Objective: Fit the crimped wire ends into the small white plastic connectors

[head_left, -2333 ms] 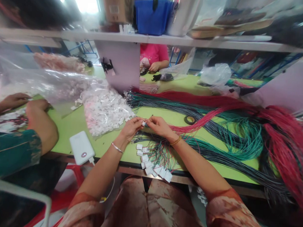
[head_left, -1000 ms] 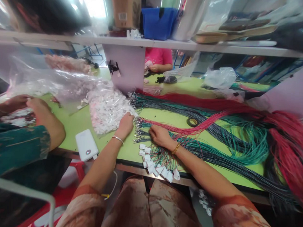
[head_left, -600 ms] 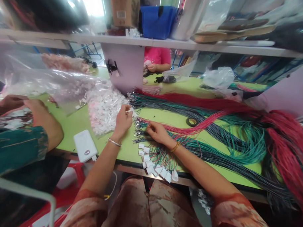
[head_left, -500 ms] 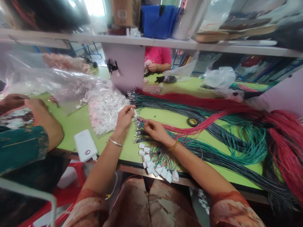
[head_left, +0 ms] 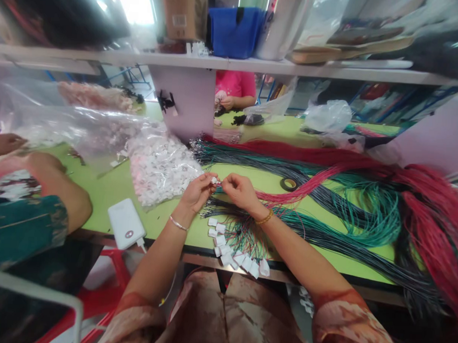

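Boxy white connectors (head_left: 247, 262) cluster along the front edge of the smooth green desk (head_left: 96, 187). Just beyond, the left hand (head_left: 196, 194) pinches a small white connector (head_left: 214, 181), while the right hand (head_left: 242, 193), fingers narrow, grips a thin reddish wire (head_left: 218, 183). Farther back lie a crinkled clear bag (head_left: 161, 166) and red strands (head_left: 290, 151), before a shelf (head_left: 277, 67) holding a blue bin (head_left: 235, 35).

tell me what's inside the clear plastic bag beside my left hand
Many small white pieces show through the clear plastic bag. The upper ones cover whatever lies deeper, so the bottom of the bag can't be seen.
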Demonstrator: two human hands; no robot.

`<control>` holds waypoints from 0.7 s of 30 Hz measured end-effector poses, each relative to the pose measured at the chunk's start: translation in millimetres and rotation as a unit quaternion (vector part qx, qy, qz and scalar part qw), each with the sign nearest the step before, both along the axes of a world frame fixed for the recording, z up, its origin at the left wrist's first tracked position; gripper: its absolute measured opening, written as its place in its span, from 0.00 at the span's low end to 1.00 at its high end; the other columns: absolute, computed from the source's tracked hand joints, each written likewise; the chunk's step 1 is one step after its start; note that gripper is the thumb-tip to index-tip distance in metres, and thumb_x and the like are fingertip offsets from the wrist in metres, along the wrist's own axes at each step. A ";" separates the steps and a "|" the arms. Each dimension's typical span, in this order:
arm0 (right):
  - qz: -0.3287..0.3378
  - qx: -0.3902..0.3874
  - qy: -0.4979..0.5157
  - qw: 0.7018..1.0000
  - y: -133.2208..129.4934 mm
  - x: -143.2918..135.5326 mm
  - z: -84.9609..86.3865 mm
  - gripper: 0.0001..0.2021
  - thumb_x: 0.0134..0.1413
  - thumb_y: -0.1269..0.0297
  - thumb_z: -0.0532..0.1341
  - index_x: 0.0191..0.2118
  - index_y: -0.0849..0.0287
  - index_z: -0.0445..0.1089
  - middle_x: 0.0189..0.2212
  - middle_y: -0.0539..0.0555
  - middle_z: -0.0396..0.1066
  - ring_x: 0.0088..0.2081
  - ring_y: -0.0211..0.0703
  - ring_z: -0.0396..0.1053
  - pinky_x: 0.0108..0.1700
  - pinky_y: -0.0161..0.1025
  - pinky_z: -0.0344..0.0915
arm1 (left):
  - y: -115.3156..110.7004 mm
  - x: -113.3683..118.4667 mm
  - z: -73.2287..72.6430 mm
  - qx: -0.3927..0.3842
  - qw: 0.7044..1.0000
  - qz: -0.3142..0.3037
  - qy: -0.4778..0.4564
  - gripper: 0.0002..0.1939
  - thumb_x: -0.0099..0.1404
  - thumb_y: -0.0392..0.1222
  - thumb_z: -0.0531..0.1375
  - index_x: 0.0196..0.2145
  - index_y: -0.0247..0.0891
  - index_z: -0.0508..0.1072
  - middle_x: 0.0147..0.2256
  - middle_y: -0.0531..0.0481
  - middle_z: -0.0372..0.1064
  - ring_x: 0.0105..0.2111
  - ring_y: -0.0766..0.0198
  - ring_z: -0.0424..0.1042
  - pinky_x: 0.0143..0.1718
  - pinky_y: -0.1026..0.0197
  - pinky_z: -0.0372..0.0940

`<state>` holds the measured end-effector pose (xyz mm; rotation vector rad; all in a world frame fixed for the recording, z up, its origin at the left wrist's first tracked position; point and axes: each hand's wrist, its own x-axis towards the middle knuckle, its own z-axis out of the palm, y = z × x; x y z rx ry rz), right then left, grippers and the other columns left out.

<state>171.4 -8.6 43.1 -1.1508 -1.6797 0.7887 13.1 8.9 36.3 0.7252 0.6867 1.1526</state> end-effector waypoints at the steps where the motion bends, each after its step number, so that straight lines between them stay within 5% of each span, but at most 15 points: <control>1: 0.002 0.004 -0.014 1.000 0.0 0.8 0.2 0.08 0.48 0.62 0.56 0.24 0.59 0.63 0.19 0.46 0.60 0.23 0.33 0.54 0.28 0.33 0.53 | -0.4 0.7 -0.2 0.001 1.000 -0.003 -0.001 0.07 0.54 0.35 0.65 0.32 0.30 0.76 0.27 0.49 0.70 0.26 0.70 0.67 0.28 0.67 0.62; 11: -0.017 0.068 -0.146 0.987 -3.6 -0.4 4.2 0.09 0.52 0.63 0.56 0.24 0.59 0.63 0.21 0.49 0.63 0.23 0.35 0.56 0.28 0.34 0.52 | -3.8 7.0 -6.5 0.056 0.991 0.046 0.115 0.13 0.49 0.42 0.70 0.30 0.32 0.75 0.23 0.53 0.68 0.22 0.73 0.62 0.25 0.67 0.57; 21: 0.000 0.028 -0.124 0.992 4.8 0.9 -11.9 0.11 0.54 0.61 0.55 0.23 0.59 0.61 0.19 0.47 0.60 0.23 0.34 0.53 0.27 0.33 0.51 | -2.6 9.9 -13.2 0.063 0.975 0.088 0.193 0.14 0.45 0.44 0.70 0.27 0.33 0.75 0.21 0.53 0.68 0.20 0.73 0.61 0.23 0.68 0.56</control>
